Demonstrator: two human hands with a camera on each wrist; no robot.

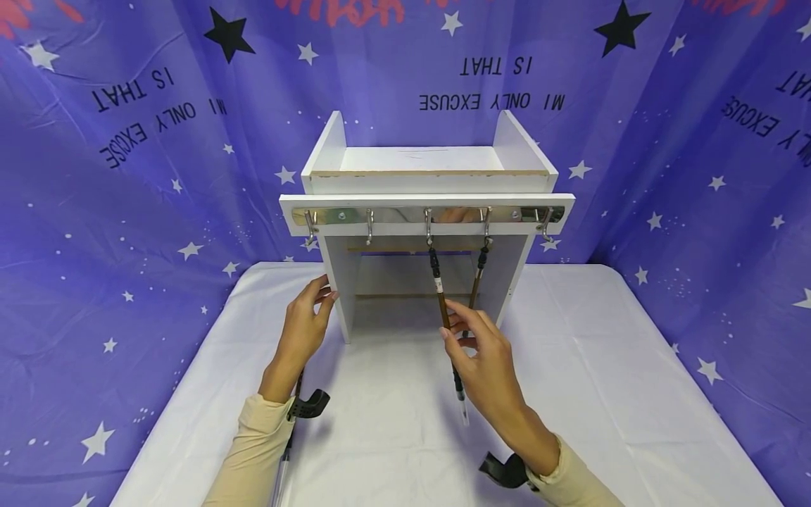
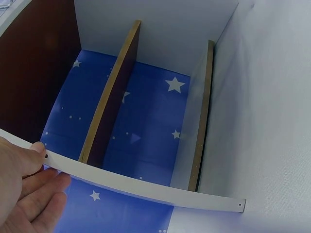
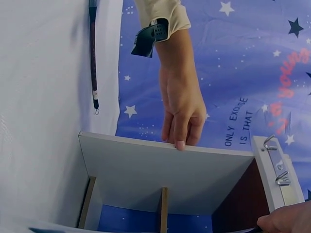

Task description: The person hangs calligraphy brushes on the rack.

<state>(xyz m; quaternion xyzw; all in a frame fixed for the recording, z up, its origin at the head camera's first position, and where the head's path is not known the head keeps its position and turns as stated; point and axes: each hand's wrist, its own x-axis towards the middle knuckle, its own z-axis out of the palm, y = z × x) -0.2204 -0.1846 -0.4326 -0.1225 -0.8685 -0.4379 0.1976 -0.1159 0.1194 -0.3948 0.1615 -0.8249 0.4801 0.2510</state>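
A small white shelf unit (image 1: 437, 184) stands on the table, with a metal hook strip (image 1: 405, 215) along its upper front bar. My left hand (image 1: 300, 327) pinches the front edge of the left side panel (image 2: 141, 188), thumb on the inner face and fingers outside. From the middle hook hangs a calligraphy brush (image 1: 438, 283) with a brown handle and a clear cap over its tip. My right hand (image 1: 484, 359) pinches that brush's handle between thumb and fingers. A second brush (image 1: 478, 278) hangs on the hook to its right, its lower part hidden behind my right hand.
Another brush (image 3: 94, 58) lies on the white tablecloth (image 1: 602, 366) at the left, partly under my left forearm. The two leftmost hooks (image 1: 370, 227) and the rightmost one carry nothing. A purple star-printed curtain (image 1: 380, 77) surrounds the table at the back and sides.
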